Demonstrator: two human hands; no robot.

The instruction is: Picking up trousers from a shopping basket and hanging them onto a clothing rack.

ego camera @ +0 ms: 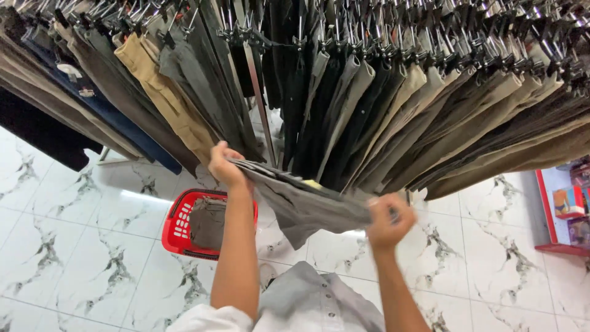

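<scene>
Both of my hands hold a pair of grey trousers [304, 206] stretched out flat in front of me. My left hand [225, 165] grips one end of it, raised near the clothes rack. My right hand [388, 220] is closed on the other end, lower and to the right, and looks blurred. The cloth sags between the two hands. A small yellow tag [312, 183] shows on its upper edge.
A long rack of hanging trousers [393, 104] in black, grey, khaki and brown fills the top. A red plastic basket [176, 224] holding a grey garment stands on the white marble-pattern floor [74, 246]. A red shelf [556, 212] with boxes is at the right edge.
</scene>
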